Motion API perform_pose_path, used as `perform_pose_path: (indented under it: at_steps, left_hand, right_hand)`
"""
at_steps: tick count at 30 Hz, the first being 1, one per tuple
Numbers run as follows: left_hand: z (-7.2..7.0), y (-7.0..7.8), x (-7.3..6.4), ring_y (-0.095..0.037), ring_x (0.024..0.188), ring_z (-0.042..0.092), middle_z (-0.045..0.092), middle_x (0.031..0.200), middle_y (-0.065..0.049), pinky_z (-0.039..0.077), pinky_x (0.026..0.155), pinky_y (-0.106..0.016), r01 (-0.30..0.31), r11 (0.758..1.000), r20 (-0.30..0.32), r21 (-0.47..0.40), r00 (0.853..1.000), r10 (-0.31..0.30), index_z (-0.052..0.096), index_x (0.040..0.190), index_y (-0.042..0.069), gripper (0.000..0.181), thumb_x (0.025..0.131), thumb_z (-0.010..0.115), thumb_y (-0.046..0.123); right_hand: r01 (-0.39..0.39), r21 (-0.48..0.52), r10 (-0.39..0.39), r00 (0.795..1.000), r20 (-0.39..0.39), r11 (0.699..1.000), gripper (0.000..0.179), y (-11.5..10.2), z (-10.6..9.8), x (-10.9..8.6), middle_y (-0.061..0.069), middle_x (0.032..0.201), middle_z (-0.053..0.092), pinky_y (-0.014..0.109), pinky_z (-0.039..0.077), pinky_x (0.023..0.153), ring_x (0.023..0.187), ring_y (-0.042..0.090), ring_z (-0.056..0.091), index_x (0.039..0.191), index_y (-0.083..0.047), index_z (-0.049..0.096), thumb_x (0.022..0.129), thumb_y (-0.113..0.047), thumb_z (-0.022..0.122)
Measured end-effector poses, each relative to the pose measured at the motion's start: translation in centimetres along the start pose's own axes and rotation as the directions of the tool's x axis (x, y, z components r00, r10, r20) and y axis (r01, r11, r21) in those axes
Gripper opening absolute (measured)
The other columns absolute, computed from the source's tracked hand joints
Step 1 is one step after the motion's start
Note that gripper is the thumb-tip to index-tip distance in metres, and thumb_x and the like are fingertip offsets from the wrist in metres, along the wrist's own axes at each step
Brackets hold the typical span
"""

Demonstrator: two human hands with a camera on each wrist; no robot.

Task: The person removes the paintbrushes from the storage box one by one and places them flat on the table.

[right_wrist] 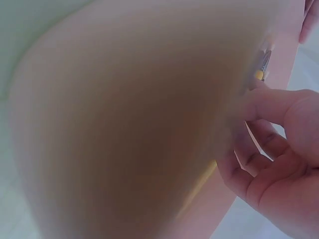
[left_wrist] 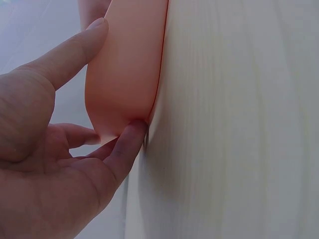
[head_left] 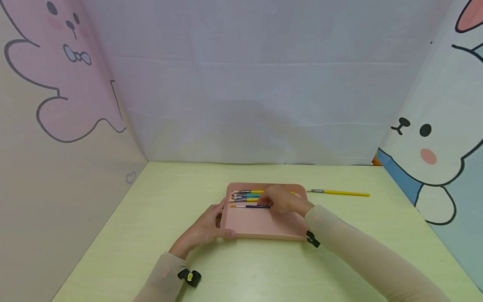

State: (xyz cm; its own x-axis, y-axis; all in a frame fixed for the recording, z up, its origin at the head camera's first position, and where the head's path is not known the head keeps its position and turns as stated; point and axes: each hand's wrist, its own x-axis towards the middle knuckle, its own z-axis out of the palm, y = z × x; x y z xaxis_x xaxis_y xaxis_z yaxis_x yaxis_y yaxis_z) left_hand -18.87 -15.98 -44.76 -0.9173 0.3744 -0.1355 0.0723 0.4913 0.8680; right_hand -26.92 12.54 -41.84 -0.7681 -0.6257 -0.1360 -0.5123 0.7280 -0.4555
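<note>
A pink tray [head_left: 264, 226] lies on the table, with several paintbrushes [head_left: 245, 195] side by side in its back left part. My left hand [head_left: 205, 225] grips the tray's left end, the thumb at its near corner. In the left wrist view, fingers curl under the tray's edge and the thumb lies against its rim. Inside the tray, my right hand [head_left: 281, 199] pinches a dark-handled paintbrush [head_left: 245, 206] with an orange tip, in front of the others. The right wrist view is mostly blurred, with the curled right fingers at its right side.
A yellow-handled paintbrush [head_left: 345, 193] lies on the table [head_left: 113, 251] to the right of the tray. White cloth walls close off the back, and cartoon-printed walls stand on both sides.
</note>
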Motion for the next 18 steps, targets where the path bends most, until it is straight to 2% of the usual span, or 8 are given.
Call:
perform_pose_path:
  at_steps: [7, 11, 14, 18]
  left_hand:
    - [0.0, 0.0, 0.0, -0.026, 0.119, 0.056, 0.042, 0.150, -0.017, 0.051, 0.105, -0.044, 0.000, 1.000, 0.006, -0.006, 1.000, 0.000, 0.015, 0.172, 0.016, 0.117, 0.085, 0.092, 0.026]
    - [0.0, 0.0, 0.0, -0.025, 0.116, 0.056, 0.044, 0.147, -0.017, 0.051, 0.103, -0.043, 0.000, 1.000, 0.002, -0.003, 1.000, 0.000, 0.015, 0.172, 0.016, 0.118, 0.085, 0.093, 0.026]
    - [0.0, 0.0, -0.1, -0.025, 0.115, 0.057, 0.044, 0.147, -0.017, 0.052, 0.102, -0.042, -0.002, 1.000, 0.003, -0.002, 1.000, 0.002, 0.014, 0.172, 0.014, 0.119, 0.084, 0.093, 0.027]
    - [0.0, 0.0, -0.1, -0.024, 0.115, 0.058, 0.043, 0.148, -0.017, 0.052, 0.102, -0.042, -0.001, 1.000, 0.003, -0.010, 1.000, 0.001, 0.013, 0.172, 0.014, 0.120, 0.084, 0.094, 0.028]
  right_hand:
    - [-0.024, 0.031, 0.024, 1.000, 0.016, 0.999, 0.045, 0.5, -0.5, -0.3, 0.000, 0.120, 0.072, 0.044, 0.053, 0.105, 0.108, 0.022, 0.061, 0.121, -0.012, 0.081, 0.090, 0.018, 0.068]
    - [-0.011, 0.018, 0.011, 1.000, 0.009, 1.000, 0.045, 0.9, -1.1, -0.6, 0.000, 0.124, 0.072, 0.046, 0.052, 0.104, 0.113, 0.023, 0.060, 0.122, -0.016, 0.081, 0.092, 0.015, 0.067]
    - [0.037, 0.009, -0.037, 0.999, 0.000, 0.999, 0.045, 1.3, -1.8, -0.9, 0.002, 0.123, 0.072, 0.044, 0.054, 0.099, 0.109, 0.022, 0.063, 0.121, -0.015, 0.080, 0.093, 0.016, 0.065]
    - [0.149, -0.021, -0.150, 0.988, -0.025, 0.989, 0.042, 1.9, -2.9, -1.4, 0.005, 0.115, 0.074, 0.037, 0.057, 0.089, 0.100, 0.022, 0.068, 0.120, -0.009, 0.080, 0.089, 0.018, 0.068]
